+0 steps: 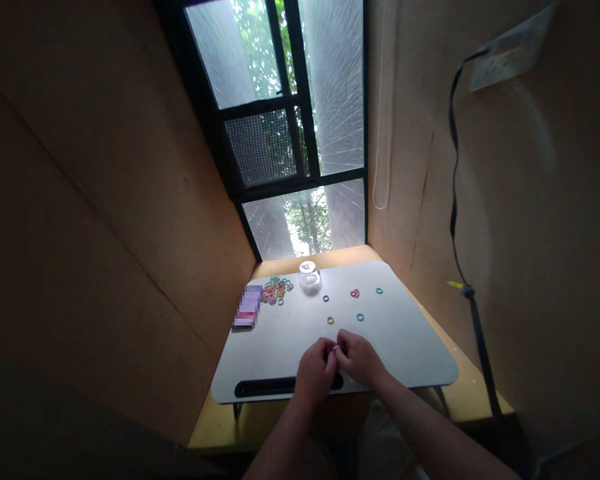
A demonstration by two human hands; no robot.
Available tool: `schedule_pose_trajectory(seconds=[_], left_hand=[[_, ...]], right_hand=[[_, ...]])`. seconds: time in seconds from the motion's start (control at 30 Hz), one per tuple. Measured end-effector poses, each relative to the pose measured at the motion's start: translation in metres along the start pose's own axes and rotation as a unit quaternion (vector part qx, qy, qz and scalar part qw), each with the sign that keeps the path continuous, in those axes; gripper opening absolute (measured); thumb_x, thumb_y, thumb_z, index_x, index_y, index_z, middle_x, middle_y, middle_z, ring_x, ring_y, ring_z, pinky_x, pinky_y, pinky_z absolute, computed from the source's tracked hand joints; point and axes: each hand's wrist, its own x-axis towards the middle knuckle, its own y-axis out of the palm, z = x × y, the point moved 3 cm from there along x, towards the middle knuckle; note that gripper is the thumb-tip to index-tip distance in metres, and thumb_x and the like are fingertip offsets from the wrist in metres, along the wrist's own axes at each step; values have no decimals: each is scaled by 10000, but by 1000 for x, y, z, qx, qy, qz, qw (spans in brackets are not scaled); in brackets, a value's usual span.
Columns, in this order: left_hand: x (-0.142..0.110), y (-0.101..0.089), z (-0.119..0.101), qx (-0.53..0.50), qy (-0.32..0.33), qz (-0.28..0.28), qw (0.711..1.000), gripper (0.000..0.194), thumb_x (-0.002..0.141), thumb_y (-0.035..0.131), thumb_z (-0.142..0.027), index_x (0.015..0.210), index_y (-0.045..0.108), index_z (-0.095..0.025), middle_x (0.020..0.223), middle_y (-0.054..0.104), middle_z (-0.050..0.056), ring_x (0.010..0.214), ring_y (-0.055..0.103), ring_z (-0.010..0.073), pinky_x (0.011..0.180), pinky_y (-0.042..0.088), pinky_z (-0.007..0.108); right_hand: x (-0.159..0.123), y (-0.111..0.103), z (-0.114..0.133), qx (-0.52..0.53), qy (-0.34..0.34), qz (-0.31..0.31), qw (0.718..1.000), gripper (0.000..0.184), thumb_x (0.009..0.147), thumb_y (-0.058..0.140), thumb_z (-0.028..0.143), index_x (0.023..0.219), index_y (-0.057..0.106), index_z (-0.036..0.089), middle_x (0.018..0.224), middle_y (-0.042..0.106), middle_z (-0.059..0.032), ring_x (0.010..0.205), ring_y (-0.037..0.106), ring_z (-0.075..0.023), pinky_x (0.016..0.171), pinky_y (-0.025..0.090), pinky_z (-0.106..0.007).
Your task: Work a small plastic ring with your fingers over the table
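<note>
Over the near edge of the white counter point(275, 353), my left hand point(315, 369) and right hand point(364, 362) are closed toward each other, pinching a tiny pale piece point(335, 348) between their fingertips. Its shape is mostly hidden; it may be a ring like the others. From it, an orange ring point(331, 324) lies near at 12 o'clock, with a dark purple ring point(325, 301) beyond. Toward 1 o'clock are a teal ring point(361, 321), a red pair of rings point(356, 293) and, farthest, a green ring point(379, 293). A clear jar point(310, 283) stands at 11 o'clock; between 10 and 11 lies the ring pile point(276, 291), just beside the phone point(249, 308) at 10. The black slot point(265, 387) runs from 8 o'clock to under my left hand.

I judge the piece almost weightless, probably soft and springy, not fragile, but easy to lose from a loose pinch. Opposite sides of its rim, taken with thumb and forefinger pads, look the best hold.
</note>
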Motion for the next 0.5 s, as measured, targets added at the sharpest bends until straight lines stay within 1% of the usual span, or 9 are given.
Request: schedule_pose_trajectory(seconds=[0.5], left_hand=[[1,-2,4,-2,1,4,1000,136,879,481,-228,906,613,-215,825,664,8,749,578,149,695,403,260]], right_hand=[[2,1,-1,-5,2,8,1000,112,780,503,208,688,438,211,619,519,28,579,459,-124,554,277,-239]])
